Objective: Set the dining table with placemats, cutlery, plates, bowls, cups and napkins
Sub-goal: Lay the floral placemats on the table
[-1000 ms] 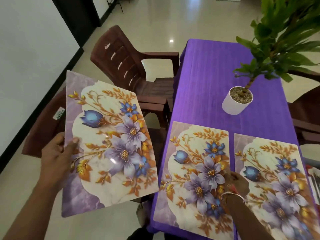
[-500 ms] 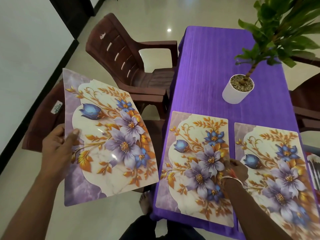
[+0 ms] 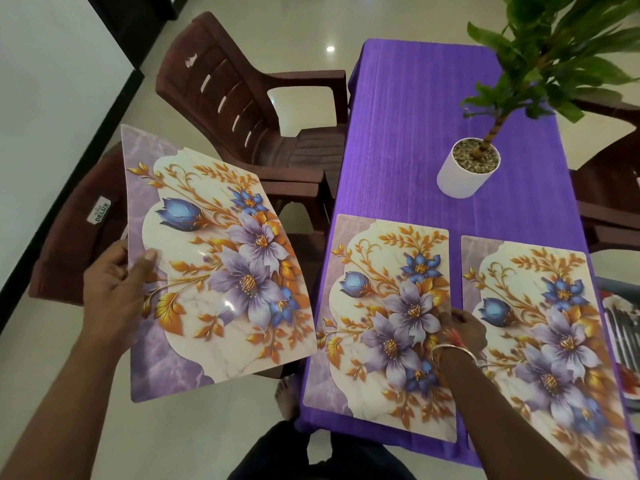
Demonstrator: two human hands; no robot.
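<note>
My left hand (image 3: 116, 292) grips the left edge of a floral placemat (image 3: 221, 268), holding it in the air over the floor, left of the table. Two matching placemats lie flat side by side on the purple tablecloth (image 3: 415, 133): one at the near left corner (image 3: 377, 327), one to its right (image 3: 540, 341). My right hand (image 3: 464, 329) rests with its fingers on the right edge of the near left placemat, in the gap between the two mats. It wears bangles at the wrist.
A white pot with a green plant (image 3: 467, 168) stands mid-table. Brown plastic chairs sit left of the table (image 3: 249, 109), behind the held mat (image 3: 72, 244) and at the right (image 3: 609, 188). Something with cutlery (image 3: 623, 341) shows at the right edge.
The view has shifted slightly and the near left placemat now sits squarer on the table under my right hand. The held placemat stays in my left hand.
</note>
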